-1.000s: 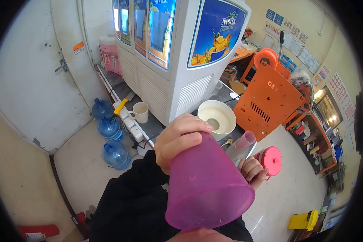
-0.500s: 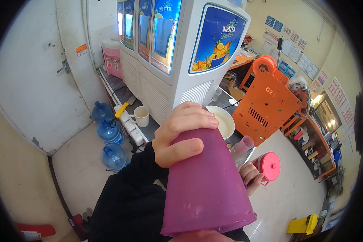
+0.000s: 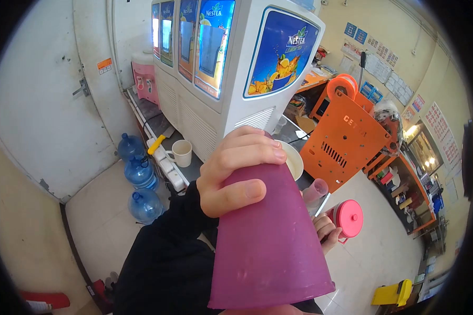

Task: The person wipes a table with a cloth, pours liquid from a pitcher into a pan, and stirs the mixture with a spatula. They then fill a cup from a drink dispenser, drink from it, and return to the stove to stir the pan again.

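Observation:
A large purple plastic cup [image 3: 270, 236] is tilted up close to the camera, its wide rim at the bottom of the view, near the face. My left hand [image 3: 242, 173] is wrapped round its narrow base end. To the right of the cup, my right hand [image 3: 327, 231] has its fingers curled at the handle side of a container with a pink-red lid [image 3: 350, 218]. A clear pinkish cup [image 3: 316, 191] stands just above that hand. Behind my left hand sits a white bowl [image 3: 293, 160], partly hidden.
A white drink dispenser [image 3: 194, 113] stands ahead, with a cream mug [image 3: 182, 153] and a yellow-handled knife [image 3: 156, 144] beside it. Blue water bottles [image 3: 141, 172] stand on the floor at left. An orange metal cabinet [image 3: 341, 142] is at right.
The view has shifted very slightly. The purple cup is still held up near the face, and both hands keep the same grip.

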A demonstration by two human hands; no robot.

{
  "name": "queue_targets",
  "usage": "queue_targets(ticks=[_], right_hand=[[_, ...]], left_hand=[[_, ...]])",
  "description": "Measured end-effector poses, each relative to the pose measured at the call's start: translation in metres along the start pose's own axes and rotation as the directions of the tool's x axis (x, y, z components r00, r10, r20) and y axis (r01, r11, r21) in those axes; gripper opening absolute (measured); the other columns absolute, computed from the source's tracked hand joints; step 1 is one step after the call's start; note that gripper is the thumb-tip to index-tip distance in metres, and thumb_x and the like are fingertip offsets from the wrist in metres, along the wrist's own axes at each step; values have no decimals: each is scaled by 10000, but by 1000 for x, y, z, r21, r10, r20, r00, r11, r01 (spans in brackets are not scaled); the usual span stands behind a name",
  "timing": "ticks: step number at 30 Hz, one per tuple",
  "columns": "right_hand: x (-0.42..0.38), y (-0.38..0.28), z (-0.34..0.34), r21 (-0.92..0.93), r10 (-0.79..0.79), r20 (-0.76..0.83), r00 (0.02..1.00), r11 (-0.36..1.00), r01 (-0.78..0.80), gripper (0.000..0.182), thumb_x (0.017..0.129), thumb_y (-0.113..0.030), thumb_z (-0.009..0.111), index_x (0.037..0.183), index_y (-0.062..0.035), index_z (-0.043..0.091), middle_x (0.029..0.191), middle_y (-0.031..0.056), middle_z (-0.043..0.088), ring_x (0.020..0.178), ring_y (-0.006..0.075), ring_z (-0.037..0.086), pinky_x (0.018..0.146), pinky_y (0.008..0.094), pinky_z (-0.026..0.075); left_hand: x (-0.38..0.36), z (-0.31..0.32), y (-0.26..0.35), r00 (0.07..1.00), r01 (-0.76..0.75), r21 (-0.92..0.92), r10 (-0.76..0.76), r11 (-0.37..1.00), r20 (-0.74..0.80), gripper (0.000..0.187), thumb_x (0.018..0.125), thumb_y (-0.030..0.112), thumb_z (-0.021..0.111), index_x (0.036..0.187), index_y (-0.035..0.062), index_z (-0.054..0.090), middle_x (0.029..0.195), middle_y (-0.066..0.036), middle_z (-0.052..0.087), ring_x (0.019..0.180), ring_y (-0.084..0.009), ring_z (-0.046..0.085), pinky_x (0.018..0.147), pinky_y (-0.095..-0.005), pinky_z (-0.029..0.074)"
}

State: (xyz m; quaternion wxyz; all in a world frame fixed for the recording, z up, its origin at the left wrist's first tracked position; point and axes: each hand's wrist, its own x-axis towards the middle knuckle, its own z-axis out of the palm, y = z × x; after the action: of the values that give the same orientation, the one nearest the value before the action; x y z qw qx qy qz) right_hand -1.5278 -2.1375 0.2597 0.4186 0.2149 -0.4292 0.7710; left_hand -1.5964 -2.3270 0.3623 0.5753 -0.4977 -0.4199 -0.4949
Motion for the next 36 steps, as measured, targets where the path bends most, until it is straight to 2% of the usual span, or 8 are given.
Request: queue_targets(ticks=[5, 14, 17, 23, 26, 36], right_hand=[[-1, 2, -1, -6, 8, -20, 1000, 1000, -8, 502, 906, -330, 272, 472, -83, 329, 441, 10, 304, 420, 110, 275, 358, 232, 219], [-1, -2, -1, -33, 11, 34, 999, 999, -10, 507, 905, -335, 270, 468, -85, 327, 440, 11, 304, 419, 111, 267, 361, 233, 228], [-7, 1, -5, 16, 21, -32, 999, 1000, -21, 509, 904, -335, 273, 467, -82, 331, 439, 14, 307, 421, 113, 270, 360, 233, 229], [-3, -4, -1, -41, -4, 52, 999, 999, 6, 510, 905, -336, 277, 467, -78, 332, 440, 17, 308, 431, 115, 273, 364, 235, 232], [-9, -1, -3, -11, 17, -11, 1000, 1000, -17, 510, 906, -333, 274, 468, -78, 331, 441, 18, 306, 432, 115, 273, 365, 237, 232], [-6, -2, 0, -9, 11, 44, 999, 1000, -11, 507, 907, -334, 268, 473, -81, 335, 443, 15, 302, 430, 114, 273, 365, 235, 236]], left_hand=[[1, 1, -1, 1000, -1, 7, 1, 1000, 4, 311, 732, 107, 568, 1008, 93, 425, 947, -210, 512, 796, -311, 561, 673, -425, 453], [3, 0, 2, 1000, -9, 6, 9, 1000, 7, 326, 726, 104, 574, 1016, 110, 425, 958, -202, 509, 812, -312, 560, 688, -430, 451], [4, 0, 3, 1000, -12, 4, 12, 1000, 7, 331, 724, 103, 576, 1018, 116, 425, 962, -199, 509, 817, -312, 560, 693, -431, 451], [5, -1, 5, 1000, -16, 1, 16, 1000, -2, 342, 720, 102, 580, 1024, 128, 425, 969, -193, 507, 828, -312, 559, 703, -434, 449], [6, -1, 6, 1000, -14, -4, 14, 1000, 1, 347, 718, 101, 582, 1026, 134, 424, 973, -190, 506, 833, -312, 558, 707, -435, 449], [6, -5, 4, 1000, -29, -8, 29, 1000, 11, 357, 714, 97, 585, 1029, 142, 424, 985, -186, 503, 847, -313, 556, 719, -436, 447]])
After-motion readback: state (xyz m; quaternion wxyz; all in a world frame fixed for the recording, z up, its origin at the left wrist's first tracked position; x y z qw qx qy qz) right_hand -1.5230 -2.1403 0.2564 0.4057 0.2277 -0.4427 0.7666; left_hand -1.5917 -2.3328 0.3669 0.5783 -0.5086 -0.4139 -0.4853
